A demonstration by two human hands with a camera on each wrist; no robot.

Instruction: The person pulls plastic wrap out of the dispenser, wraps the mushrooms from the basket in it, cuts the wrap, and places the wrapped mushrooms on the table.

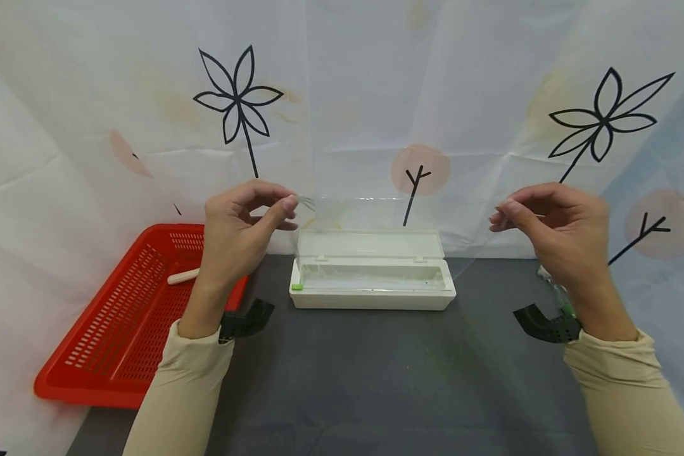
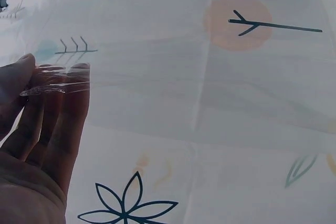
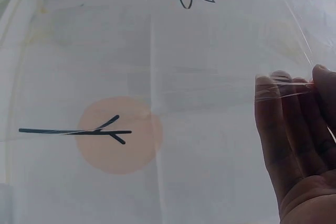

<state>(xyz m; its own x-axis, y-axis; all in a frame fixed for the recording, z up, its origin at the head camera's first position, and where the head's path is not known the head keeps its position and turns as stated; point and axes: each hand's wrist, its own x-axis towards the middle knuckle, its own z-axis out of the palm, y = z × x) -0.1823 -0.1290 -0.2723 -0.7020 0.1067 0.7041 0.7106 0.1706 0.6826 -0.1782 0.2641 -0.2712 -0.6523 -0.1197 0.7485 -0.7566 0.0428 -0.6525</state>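
A sheet of clear cling film [image 1: 370,199] is stretched between the hands, its edge showing as a faint glint. The left hand [image 1: 242,231] pinches one corner between thumb and fingers; the gathered film [image 2: 55,86] shows creased across the fingers in the left wrist view. At the other corner, the right hand [image 1: 558,228] pinches the film, and folds [image 3: 283,90] run to its thumb in the right wrist view. Below and between the hands lies a white cling film dispenser [image 1: 373,300], lid raised. Whether the film still joins the roll inside is hard to see.
A red plastic basket [image 1: 91,396] stands on the left with a white handle-like object [image 1: 183,277] in it. Partly behind the right wrist lies a clear and green item [image 1: 564,304]. Dark grey cloth [image 1: 387,380] covers the table; a printed white curtain [image 1: 353,76] hangs behind.
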